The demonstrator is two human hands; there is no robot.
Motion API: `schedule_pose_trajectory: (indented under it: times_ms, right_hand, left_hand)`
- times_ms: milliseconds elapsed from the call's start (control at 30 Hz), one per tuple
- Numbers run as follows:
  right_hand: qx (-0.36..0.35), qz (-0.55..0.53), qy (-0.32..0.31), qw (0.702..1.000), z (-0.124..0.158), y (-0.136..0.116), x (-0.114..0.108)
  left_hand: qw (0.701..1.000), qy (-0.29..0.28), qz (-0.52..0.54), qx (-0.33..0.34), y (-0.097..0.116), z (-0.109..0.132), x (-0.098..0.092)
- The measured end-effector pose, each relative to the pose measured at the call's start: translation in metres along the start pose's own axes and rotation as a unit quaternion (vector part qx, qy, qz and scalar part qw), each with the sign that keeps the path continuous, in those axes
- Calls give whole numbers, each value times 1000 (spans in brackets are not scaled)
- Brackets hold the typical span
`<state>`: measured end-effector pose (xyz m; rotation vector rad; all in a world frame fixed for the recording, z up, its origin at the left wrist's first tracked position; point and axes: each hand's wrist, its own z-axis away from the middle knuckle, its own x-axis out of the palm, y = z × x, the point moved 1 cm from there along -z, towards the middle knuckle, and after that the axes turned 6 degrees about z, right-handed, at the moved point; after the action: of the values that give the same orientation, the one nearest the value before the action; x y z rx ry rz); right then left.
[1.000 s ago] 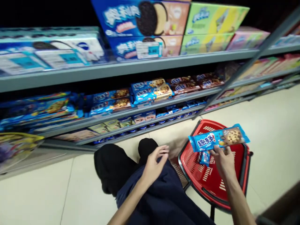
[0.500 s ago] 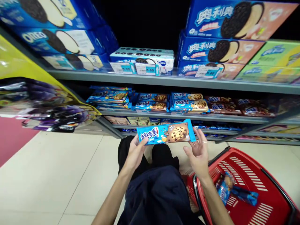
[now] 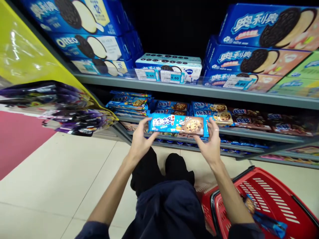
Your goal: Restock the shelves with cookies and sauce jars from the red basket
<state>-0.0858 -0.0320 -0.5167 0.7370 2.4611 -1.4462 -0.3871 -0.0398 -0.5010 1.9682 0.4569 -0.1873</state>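
Note:
A blue pack of chocolate-chip cookies point(image 3: 178, 124) is held flat between both my hands, just in front of the shelf row of similar packs point(image 3: 211, 111). My left hand point(image 3: 140, 139) grips its left end with fingers curled round it. My right hand point(image 3: 211, 142) holds the right end, a ring on one finger. Below them are my dark trousers and black shoes point(image 3: 161, 172). A red shopping basket point(image 3: 276, 199) stands on the floor at my right with a blue snack packet point(image 3: 264, 219) inside.
Grey shelves point(image 3: 199, 89) carry Oreo boxes point(image 3: 251, 53) above and cookie packs below, with price tags along the edge. A yellow display with purple packets point(image 3: 67, 113) juts in from the left. The floor is pale tile, with a red patch point(image 3: 17, 139) at the left.
The cookie pack went from over the basket, in my right hand alone, to both hands, then up and forward toward the shelf. My view swung left, away from the basket.

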Motion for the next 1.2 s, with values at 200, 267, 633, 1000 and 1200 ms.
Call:
schedule_pose_trajectory:
  times_ms: [200,267,633,1000,1200]
  right_hand:
    - [-87,212,-127,965,-106,4,23]
    - [-62,273,-163,946,-131,10,35]
    - [-60,454,-282,843,-164,33,91]
    - [-103,243,-81,961,-99,-4,25]
    - [138,300,222,917,94,75,-129]
  left_hand:
    - [928,-151,-331,82,-1,-112,0]
    - [877,-192,-437,60,-1,-135,13]
    - [785,-264,-558,61,-40,-167,71]
    - [842,-191,-479,161,-25,-123,52]
    - [960,-173,-166,144,-52,-19,60]
